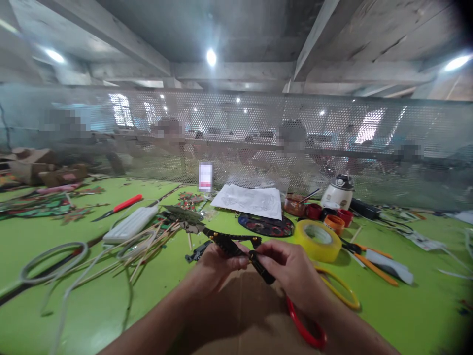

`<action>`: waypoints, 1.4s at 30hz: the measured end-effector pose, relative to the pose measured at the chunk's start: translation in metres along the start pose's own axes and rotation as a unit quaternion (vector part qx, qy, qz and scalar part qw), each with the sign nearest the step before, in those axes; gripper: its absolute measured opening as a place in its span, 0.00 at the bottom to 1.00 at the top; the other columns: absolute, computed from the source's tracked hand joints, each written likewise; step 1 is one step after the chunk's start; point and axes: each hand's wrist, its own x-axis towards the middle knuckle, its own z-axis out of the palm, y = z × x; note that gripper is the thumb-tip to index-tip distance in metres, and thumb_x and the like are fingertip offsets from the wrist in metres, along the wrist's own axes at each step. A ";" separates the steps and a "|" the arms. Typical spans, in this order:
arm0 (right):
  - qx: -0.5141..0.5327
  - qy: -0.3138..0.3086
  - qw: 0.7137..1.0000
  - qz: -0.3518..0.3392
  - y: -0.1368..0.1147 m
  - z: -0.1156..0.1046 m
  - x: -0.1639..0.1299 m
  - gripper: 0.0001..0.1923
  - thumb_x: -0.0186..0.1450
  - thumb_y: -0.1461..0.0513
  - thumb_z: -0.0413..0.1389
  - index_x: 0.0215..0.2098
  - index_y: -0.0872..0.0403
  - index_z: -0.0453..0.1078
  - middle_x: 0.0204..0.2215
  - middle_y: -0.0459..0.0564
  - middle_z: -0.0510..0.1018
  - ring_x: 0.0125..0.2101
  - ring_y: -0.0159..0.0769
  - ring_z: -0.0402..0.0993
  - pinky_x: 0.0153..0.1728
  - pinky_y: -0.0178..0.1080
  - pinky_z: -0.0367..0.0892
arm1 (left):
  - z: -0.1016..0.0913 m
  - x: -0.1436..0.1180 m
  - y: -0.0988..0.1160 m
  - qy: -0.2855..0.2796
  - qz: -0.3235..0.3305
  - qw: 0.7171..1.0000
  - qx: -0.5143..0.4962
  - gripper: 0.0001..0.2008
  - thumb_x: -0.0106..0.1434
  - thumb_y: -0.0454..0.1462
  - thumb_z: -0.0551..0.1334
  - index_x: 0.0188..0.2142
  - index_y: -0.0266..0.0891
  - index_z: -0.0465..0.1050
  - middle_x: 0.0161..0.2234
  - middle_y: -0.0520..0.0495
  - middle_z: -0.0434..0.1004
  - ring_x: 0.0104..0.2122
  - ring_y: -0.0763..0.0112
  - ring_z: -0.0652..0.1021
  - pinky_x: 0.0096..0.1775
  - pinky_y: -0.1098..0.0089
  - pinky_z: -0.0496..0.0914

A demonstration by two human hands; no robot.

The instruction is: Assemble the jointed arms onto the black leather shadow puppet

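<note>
My left hand (216, 268) and my right hand (291, 273) meet over a brown cardboard sheet (244, 320) at the near edge of the green table (92, 305). Together they pinch a dark, flat cut-out figure with jointed black limbs (229, 244). Its painted upper part (185, 219) reaches away to the left above the table. The left fingers grip a black limb near the middle. The right thumb and forefinger hold another black piece (262, 271) that hangs downward.
Yellow tape roll (318, 239), scissors with orange handles (373, 264), red and yellow rings (306, 330), thin wooden sticks (148, 241), white power strip (131, 223) with cables, red-handled knife (118, 207), paper sheets (251, 199), paint pots (325, 214). Perforated metal screen (258, 133) behind, people beyond.
</note>
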 end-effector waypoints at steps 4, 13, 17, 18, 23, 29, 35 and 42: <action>0.002 0.014 1.000 -0.007 0.000 0.002 -0.001 0.09 0.61 0.59 0.56 0.33 0.55 0.76 0.25 0.46 0.76 0.27 0.32 0.69 0.29 0.33 0.63 | 0.001 -0.002 0.000 -0.009 -0.006 1.000 -0.005 0.10 0.46 0.35 0.74 0.29 0.35 0.80 0.28 0.48 0.77 0.31 0.71 0.73 0.38 0.70 0.65; 0.001 0.051 0.999 -0.015 0.002 0.011 -0.002 0.09 0.62 0.59 0.55 0.30 0.56 0.74 0.24 0.46 0.75 0.26 0.31 0.68 0.27 0.32 0.61 | 0.006 -0.005 0.002 0.005 0.001 1.000 -0.007 0.10 0.48 0.36 0.73 0.30 0.34 0.79 0.29 0.46 0.77 0.31 0.70 0.73 0.38 0.69 0.65; -0.026 0.059 0.997 -0.043 0.002 0.012 -0.004 0.10 0.63 0.58 0.54 0.30 0.56 0.73 0.24 0.46 0.75 0.26 0.32 0.69 0.27 0.32 0.61 | 0.005 -0.004 0.002 0.017 -0.003 1.000 0.009 0.11 0.47 0.37 0.73 0.29 0.33 0.79 0.28 0.47 0.76 0.31 0.71 0.72 0.38 0.70 0.64; -0.030 0.060 0.997 -0.049 0.001 0.012 -0.004 0.10 0.63 0.58 0.54 0.30 0.56 0.73 0.24 0.46 0.75 0.27 0.32 0.69 0.27 0.32 0.62 | 0.005 -0.004 0.001 0.020 0.000 1.000 0.015 0.11 0.48 0.38 0.73 0.29 0.33 0.79 0.27 0.47 0.76 0.30 0.71 0.72 0.38 0.70 0.64; -0.034 0.069 0.995 -0.060 0.005 0.015 -0.003 0.09 0.62 0.60 0.54 0.30 0.55 0.74 0.25 0.47 0.77 0.27 0.33 0.71 0.28 0.32 0.64 | 0.002 -0.003 -0.004 0.023 0.004 0.999 0.042 0.12 0.50 0.41 0.72 0.29 0.34 0.78 0.27 0.47 0.74 0.29 0.72 0.70 0.35 0.70 0.64; -0.022 0.101 0.994 -0.044 0.008 0.021 -0.002 0.08 0.59 0.59 0.56 0.27 0.55 0.72 0.22 0.47 0.76 0.24 0.32 0.69 0.24 0.32 0.63 | 0.005 -0.005 -0.008 0.026 0.034 0.996 0.078 0.13 0.52 0.43 0.71 0.30 0.35 0.76 0.27 0.48 0.73 0.31 0.70 0.71 0.37 0.69 0.65; -0.012 0.124 0.992 -0.013 0.006 0.024 -0.006 0.09 0.58 0.58 0.56 0.25 0.55 0.72 0.20 0.46 0.74 0.22 0.31 0.67 0.23 0.32 0.61 | 0.012 -0.009 -0.006 0.058 0.079 0.988 0.120 0.13 0.53 0.43 0.70 0.32 0.37 0.74 0.27 0.50 0.72 0.30 0.68 0.72 0.37 0.69 0.66; 0.007 0.113 0.993 -0.043 0.009 0.026 -0.008 0.07 0.60 0.60 0.56 0.28 0.55 0.72 0.23 0.46 0.75 0.25 0.32 0.69 0.26 0.32 0.64 | 0.012 -0.006 -0.008 0.097 0.100 0.977 0.163 0.14 0.51 0.44 0.70 0.25 0.36 0.72 0.24 0.50 0.71 0.28 0.69 0.71 0.34 0.69 0.66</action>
